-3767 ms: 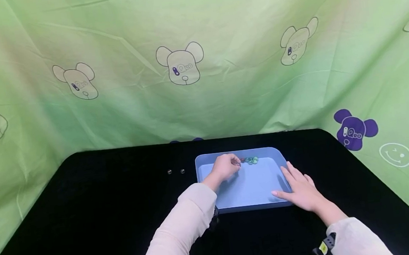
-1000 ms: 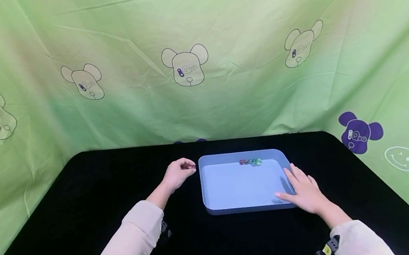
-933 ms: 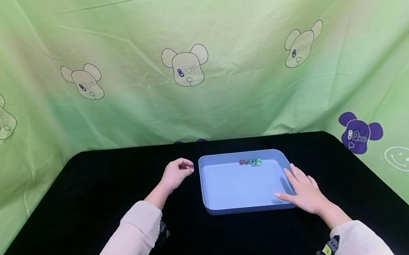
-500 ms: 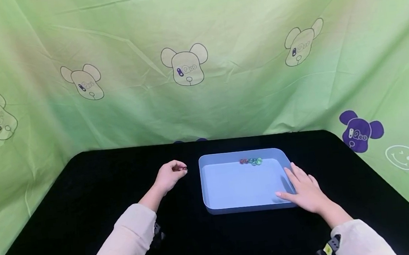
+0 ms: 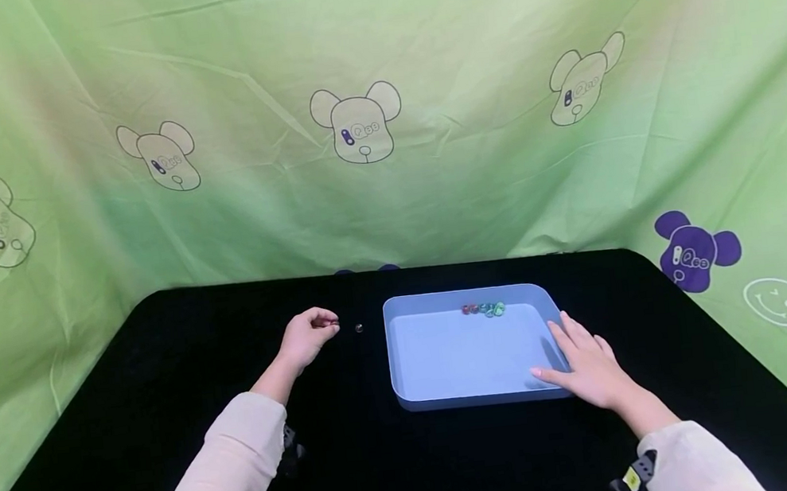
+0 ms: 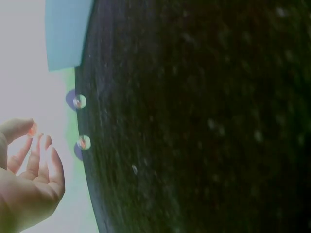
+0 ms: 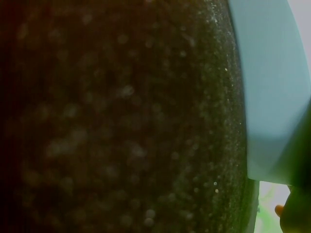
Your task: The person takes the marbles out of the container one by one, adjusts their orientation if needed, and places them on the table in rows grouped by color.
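My left hand (image 5: 308, 339) is over the black cloth left of the blue tray (image 5: 453, 399). In the left wrist view, its thumb and fingertips pinch a reddish glass marble (image 6: 32, 130). Two clear marbles with coloured cores lie on the cloth: a nearer marble (image 6: 84, 142) and another marble (image 6: 79, 101) closer to the tray. The head view shows one loose marble (image 5: 359, 327) just right of the left fingertips; the other is hidden by the hand. My right hand (image 5: 588, 365) rests with spread fingers on the tray's right rim, thumb over the near corner.
Along the tray's far wall sits a row of marbles, red marbles (image 5: 470, 309) at its left end and green marbles (image 5: 492, 309) at its right. A black cloth (image 5: 165, 397) covers the table. Behind it hangs a green printed curtain (image 5: 252, 204).
My left hand has come out of the tray and moved left across the cloth, uncovering one loose marble. Another red marble shows in the row. The right hand stays at the rim.
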Tool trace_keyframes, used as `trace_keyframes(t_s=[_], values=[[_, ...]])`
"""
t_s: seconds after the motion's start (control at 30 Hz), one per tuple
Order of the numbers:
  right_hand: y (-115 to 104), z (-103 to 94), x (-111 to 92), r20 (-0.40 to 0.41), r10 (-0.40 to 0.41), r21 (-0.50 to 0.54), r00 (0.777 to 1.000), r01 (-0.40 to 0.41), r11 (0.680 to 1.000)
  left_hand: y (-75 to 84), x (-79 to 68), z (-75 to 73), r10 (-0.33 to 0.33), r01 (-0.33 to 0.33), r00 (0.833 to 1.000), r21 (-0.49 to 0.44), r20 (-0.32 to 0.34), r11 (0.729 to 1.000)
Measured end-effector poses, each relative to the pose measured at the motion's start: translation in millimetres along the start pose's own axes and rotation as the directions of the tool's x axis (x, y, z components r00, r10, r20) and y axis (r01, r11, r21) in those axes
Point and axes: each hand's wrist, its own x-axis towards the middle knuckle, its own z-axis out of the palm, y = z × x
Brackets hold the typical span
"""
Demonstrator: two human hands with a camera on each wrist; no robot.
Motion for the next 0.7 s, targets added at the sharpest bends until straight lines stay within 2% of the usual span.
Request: trace_keyframes(t_s=[0.7], values=[[-1,-0.3,-1,-0.005,0.0,0.016,1.0,0.0,1.0,-18.3,6.2,-13.3,-0.042,0.045,0.998,0.061,-0.051,0.997]])
